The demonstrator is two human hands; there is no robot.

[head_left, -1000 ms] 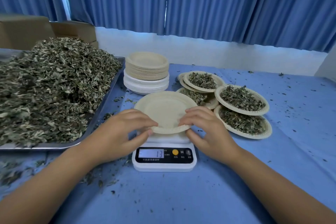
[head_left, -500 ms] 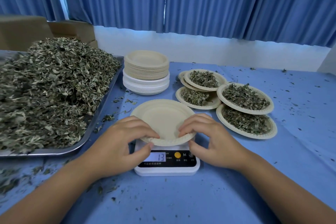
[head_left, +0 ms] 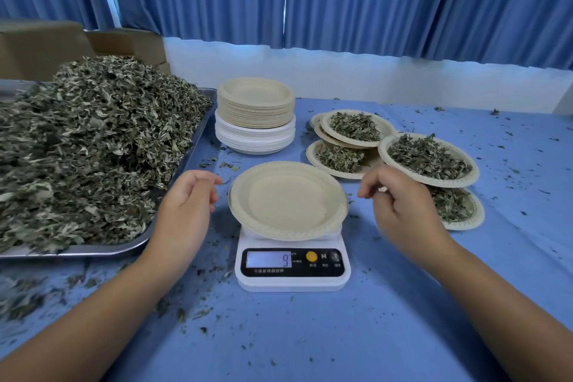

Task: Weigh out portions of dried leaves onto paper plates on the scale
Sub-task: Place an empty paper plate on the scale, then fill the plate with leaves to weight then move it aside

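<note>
One empty paper plate (head_left: pixel 286 200) sits on the white digital scale (head_left: pixel 292 268) at frame centre; display reads 9. Left hand (head_left: pixel 186 205) just left of the plate, right hand (head_left: pixel 400 198) just right; both off it, fingers loosely curled, holding nothing. One steel tray (head_left: pixel 204 121) at left, heaped with dried leaves (head_left: pixel 86 146). One stack of unused plates (head_left: pixel 255 115) behind the scale. At least four filled plates (head_left: pixel 428 158) at right, overlapping. Blue tablecloth (head_left: pixel 310 335) scattered with leaf bits.
</note>
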